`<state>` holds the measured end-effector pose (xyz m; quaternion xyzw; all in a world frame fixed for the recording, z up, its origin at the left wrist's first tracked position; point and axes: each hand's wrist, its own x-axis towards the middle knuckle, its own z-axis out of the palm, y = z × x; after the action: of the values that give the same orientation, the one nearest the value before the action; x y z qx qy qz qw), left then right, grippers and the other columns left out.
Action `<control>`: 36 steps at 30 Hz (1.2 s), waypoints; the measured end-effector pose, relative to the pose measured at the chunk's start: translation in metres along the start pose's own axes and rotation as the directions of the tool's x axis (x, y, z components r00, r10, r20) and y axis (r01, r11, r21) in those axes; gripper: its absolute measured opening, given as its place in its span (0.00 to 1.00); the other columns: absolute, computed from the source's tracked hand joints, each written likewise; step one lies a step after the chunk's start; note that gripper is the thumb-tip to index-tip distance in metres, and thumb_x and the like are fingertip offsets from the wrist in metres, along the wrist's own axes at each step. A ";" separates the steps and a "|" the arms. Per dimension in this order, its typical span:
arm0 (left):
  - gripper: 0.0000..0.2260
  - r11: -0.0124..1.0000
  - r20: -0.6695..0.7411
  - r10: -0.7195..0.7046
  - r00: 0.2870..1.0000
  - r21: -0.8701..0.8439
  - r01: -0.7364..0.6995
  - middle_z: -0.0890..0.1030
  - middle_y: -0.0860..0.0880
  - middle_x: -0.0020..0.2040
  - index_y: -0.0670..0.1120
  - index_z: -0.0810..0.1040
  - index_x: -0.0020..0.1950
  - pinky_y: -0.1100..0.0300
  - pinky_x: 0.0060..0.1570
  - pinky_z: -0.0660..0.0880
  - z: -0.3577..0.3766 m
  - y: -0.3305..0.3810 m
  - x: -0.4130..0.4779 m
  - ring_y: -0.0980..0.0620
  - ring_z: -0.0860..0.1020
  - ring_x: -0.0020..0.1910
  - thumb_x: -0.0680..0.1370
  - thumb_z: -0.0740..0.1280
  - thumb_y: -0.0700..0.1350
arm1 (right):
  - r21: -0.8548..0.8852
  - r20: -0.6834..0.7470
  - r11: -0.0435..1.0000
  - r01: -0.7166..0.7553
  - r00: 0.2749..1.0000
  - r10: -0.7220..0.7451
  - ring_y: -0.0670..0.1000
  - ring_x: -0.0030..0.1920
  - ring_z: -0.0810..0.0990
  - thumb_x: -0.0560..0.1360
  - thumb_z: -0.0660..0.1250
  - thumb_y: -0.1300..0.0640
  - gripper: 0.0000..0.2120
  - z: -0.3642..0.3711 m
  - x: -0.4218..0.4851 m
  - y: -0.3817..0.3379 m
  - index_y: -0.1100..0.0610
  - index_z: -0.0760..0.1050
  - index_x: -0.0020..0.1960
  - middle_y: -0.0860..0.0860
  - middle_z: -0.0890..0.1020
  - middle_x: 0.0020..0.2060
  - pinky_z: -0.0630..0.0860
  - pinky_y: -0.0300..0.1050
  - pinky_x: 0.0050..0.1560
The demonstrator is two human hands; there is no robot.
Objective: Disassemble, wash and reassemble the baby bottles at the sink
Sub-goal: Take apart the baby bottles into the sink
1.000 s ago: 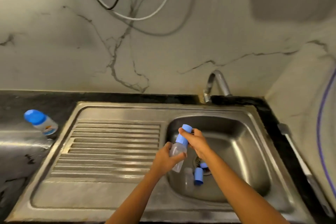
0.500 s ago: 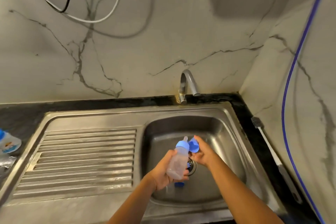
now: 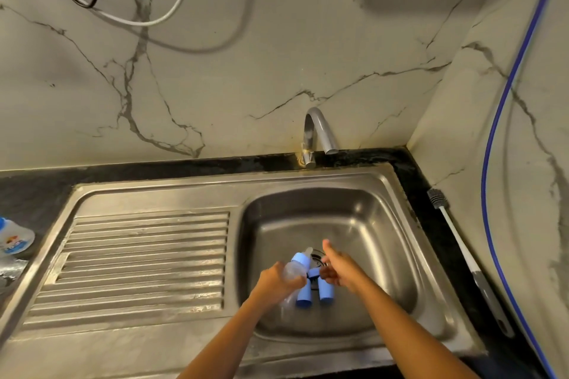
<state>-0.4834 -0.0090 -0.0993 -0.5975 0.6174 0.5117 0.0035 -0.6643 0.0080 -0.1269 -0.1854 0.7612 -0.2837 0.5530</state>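
Note:
My left hand [image 3: 274, 281] grips a translucent baby bottle [image 3: 294, 269] over the sink basin [image 3: 385, 243]. The bottle's blue collar and bare teat point up and to the right. My right hand [image 3: 338, 271] hovers just right of it, thumb raised and fingers loosely curled, touching or just above a blue cap [image 3: 326, 292] on the basin floor. A second blue cap [image 3: 304, 297] lies beside it. A small blue part [image 3: 314, 273] sits by the drain between my hands. Another clear bottle body [image 3: 286, 301] lies partly hidden under my left wrist.
The tap [image 3: 317, 132] stands at the back of the basin and no water is visible from it. A ribbed drainboard [image 3: 144, 255] lies to the left, with a blue-capped bottle [image 3: 15, 237] on the dark counter beyond. A bottle brush [image 3: 458, 252] lies on the right counter. A blue hose [image 3: 505, 108] hangs on the right wall.
My right hand pulled the blue cap off the bottle, lowered it to the basin floor beside the other cap and let its thumb go. The camera view shifted right and down.

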 end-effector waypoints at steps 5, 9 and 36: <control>0.29 0.993 -0.014 0.098 0.995 0.069 -0.097 0.77 0.50 0.58 0.46 0.72 0.66 0.64 0.46 0.71 -0.010 0.005 0.001 0.54 0.76 0.52 0.69 0.72 0.58 | -0.427 0.116 0.862 0.274 0.962 -0.248 0.50 0.25 0.73 0.74 0.61 0.34 0.25 0.011 -0.017 -0.041 0.55 0.65 0.33 0.52 0.74 0.25 0.70 0.38 0.28; 0.26 0.984 0.011 0.173 0.985 0.047 -0.174 0.81 0.52 0.50 0.48 0.79 0.58 0.67 0.42 0.73 -0.023 0.001 0.003 0.56 0.79 0.46 0.67 0.75 0.61 | -0.502 0.135 0.839 0.213 0.977 -0.168 0.47 0.21 0.72 0.75 0.59 0.33 0.27 0.012 -0.015 -0.046 0.56 0.69 0.33 0.52 0.75 0.24 0.69 0.36 0.24; 0.24 0.750 0.405 0.096 0.909 -0.630 0.202 0.84 0.42 0.49 0.43 0.76 0.62 0.55 0.47 0.79 -0.063 0.013 0.006 0.48 0.83 0.45 0.77 0.63 0.61 | -0.211 0.553 0.847 0.488 0.774 -0.308 0.48 0.44 0.80 0.77 0.67 0.53 0.10 -0.007 -0.027 -0.106 0.58 0.76 0.55 0.54 0.79 0.47 0.80 0.43 0.46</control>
<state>-0.4563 -0.0567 -0.0654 -0.4558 0.3641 0.8098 -0.0626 -0.6653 -0.0560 -0.0385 -0.5049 0.5711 -0.2013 0.6152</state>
